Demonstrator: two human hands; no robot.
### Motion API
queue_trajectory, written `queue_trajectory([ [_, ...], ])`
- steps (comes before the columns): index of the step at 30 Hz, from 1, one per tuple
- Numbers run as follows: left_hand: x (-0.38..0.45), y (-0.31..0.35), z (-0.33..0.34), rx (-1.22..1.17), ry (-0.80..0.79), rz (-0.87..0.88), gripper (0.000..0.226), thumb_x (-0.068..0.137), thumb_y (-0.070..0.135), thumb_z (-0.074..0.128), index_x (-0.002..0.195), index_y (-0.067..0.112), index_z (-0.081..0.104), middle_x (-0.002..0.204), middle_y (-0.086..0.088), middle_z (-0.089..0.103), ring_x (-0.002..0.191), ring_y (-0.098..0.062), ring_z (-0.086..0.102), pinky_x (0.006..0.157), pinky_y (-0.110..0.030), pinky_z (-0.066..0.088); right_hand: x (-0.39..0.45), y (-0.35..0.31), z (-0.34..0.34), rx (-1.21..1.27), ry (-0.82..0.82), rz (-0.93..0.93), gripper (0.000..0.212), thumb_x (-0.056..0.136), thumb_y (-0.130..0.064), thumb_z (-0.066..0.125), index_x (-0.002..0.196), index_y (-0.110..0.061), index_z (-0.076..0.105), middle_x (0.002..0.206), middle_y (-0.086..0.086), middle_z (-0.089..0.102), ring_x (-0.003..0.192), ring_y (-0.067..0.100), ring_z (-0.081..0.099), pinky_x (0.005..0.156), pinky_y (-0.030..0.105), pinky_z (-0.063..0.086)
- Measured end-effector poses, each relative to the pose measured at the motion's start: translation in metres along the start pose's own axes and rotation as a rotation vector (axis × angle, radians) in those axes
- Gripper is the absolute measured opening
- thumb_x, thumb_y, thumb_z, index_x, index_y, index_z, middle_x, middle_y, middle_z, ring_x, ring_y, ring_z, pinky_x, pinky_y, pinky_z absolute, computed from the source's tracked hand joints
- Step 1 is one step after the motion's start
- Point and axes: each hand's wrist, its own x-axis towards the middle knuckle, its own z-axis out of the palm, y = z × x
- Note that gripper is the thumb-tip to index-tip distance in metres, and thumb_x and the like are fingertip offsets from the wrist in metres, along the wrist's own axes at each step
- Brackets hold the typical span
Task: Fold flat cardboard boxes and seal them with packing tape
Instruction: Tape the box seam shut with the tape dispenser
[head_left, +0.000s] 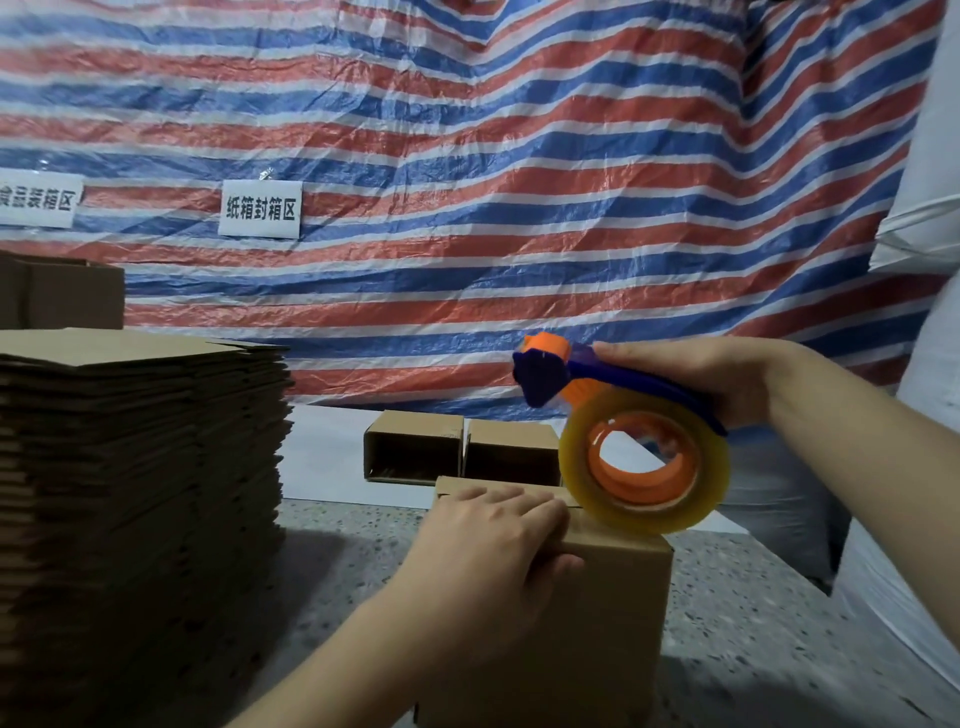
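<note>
The folded box (587, 613) stood on the speckled grey surface (753, 623), close in front of the person. Its top flaps were down. The left hand (488, 551) lay flat on the top, fingers straight and close together, with the thumb hooked over the near edge. It pressed the flaps shut.

The right hand (727, 379) was wrapped around the handle of the tape dispenser (566, 374), which was blue and orange. The roll of clear tape (644, 462) hung under it and touched, or nearly touched, the back right part of the box top. I could not tell if any tape was stuck down yet.

To do this step well, I think the left hand should keep the flaps pushed tight together so there is no gap. The tape should start a little way down the far side, then run straight along the line where the flaps meet. The left hand would need to slide out of the way as the roll came along.

Behind the box were two open boxes (415, 452) lying on a white sheet (322, 457). To the left stood a tall stack of flat cardboard (140, 467). A red, white and blue striped tarp (519, 182) hung across the back, with two paper signs (261, 209) stuck on it.
</note>
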Motion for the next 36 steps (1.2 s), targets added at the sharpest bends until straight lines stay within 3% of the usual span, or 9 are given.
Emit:
queue_trajectory([
  [3,0.0,0.001,-0.003,-0.071,0.004,-0.02,0.047,0.093,0.065,0.036,0.128,0.036,0.052,0.13,0.016,0.059,0.119,-0.003,0.052,0.103,-0.025,0.037,0.007,-0.003,0.002,-0.028,0.039,0.04,0.079,0.06,-0.071,0.075,0.11,-0.01,0.068,0.083,0.013,0.07,0.061,0.02,0.065,0.054,0.031,0.056],
  [6,0.003,0.0,-0.012,-0.463,0.067,-0.195,0.04,0.09,0.064,0.033,0.106,0.038,0.059,0.104,0.017,0.064,0.096,0.005,0.056,0.078,-0.013,0.048,0.011,-0.009,0.004,-0.073,0.003,0.06,0.08,0.065,-0.07,0.075,0.118,-0.011,0.065,0.085,0.012,0.071,0.062,0.019,0.066,0.055,0.03,0.055],
  [10,0.016,-0.013,-0.03,-1.247,0.331,-0.68,0.034,0.103,0.027,0.042,0.089,0.014,0.071,0.088,-0.003,0.075,0.091,-0.017,0.07,0.082,-0.034,0.057,0.017,-0.016,0.004,-0.142,-0.02,0.118,0.082,0.065,-0.071,0.072,0.118,-0.009,0.068,0.087,0.012,0.072,0.064,0.018,0.066,0.058,0.031,0.056],
  [12,0.02,-0.021,-0.035,-1.427,0.353,-0.861,0.042,0.104,0.032,0.041,0.087,0.006,0.069,0.085,-0.009,0.076,0.088,-0.022,0.072,0.078,-0.034,0.058,0.02,-0.019,0.005,-0.165,-0.033,0.126,0.085,0.063,-0.071,0.073,0.119,-0.007,0.068,0.089,0.014,0.07,0.065,0.019,0.065,0.061,0.032,0.056],
  [15,0.022,-0.027,-0.037,-1.565,0.351,-0.932,0.046,0.104,0.035,0.042,0.082,0.002,0.065,0.08,-0.014,0.074,0.082,-0.025,0.072,0.067,-0.031,0.059,0.023,-0.024,0.008,-0.194,-0.053,0.133,0.09,0.055,-0.069,0.077,0.12,-0.008,0.066,0.092,0.014,0.071,0.066,0.019,0.065,0.062,0.031,0.056],
  [21,0.022,-0.028,-0.037,-1.684,0.339,-0.929,0.033,0.1,0.024,0.052,0.082,0.001,0.065,0.074,-0.013,0.072,0.072,-0.021,0.073,0.056,-0.026,0.057,0.028,-0.037,0.016,-0.288,-0.096,0.155,0.08,0.06,-0.068,0.074,0.114,-0.01,0.067,0.083,0.009,0.074,0.061,0.016,0.067,0.054,0.027,0.055],
  [25,0.023,-0.029,-0.035,-1.689,0.336,-0.919,0.017,0.097,0.013,0.055,0.091,0.002,0.066,0.07,-0.008,0.073,0.069,-0.015,0.072,0.066,-0.03,0.06,0.031,-0.04,0.018,-0.327,-0.103,0.157,0.082,0.059,-0.068,0.072,0.117,-0.01,0.066,0.085,0.009,0.074,0.062,0.016,0.067,0.055,0.027,0.055],
  [29,0.021,-0.032,-0.033,-1.627,0.283,-0.875,0.014,0.094,0.009,0.06,0.104,0.005,0.068,0.085,-0.009,0.076,0.079,-0.013,0.072,0.076,-0.033,0.06,0.033,-0.041,0.018,-0.346,-0.112,0.153,0.081,0.061,-0.069,0.071,0.119,-0.013,0.065,0.088,0.01,0.073,0.066,0.016,0.067,0.058,0.027,0.056],
  [36,0.022,-0.033,-0.026,-1.532,0.314,-0.92,0.008,0.094,0.007,0.06,0.089,0.007,0.066,0.082,-0.008,0.075,0.085,-0.016,0.071,0.08,-0.034,0.058,0.037,-0.04,0.017,-0.349,-0.136,0.158,0.087,0.06,-0.069,0.072,0.124,-0.011,0.063,0.09,0.01,0.074,0.067,0.017,0.067,0.057,0.028,0.056],
])
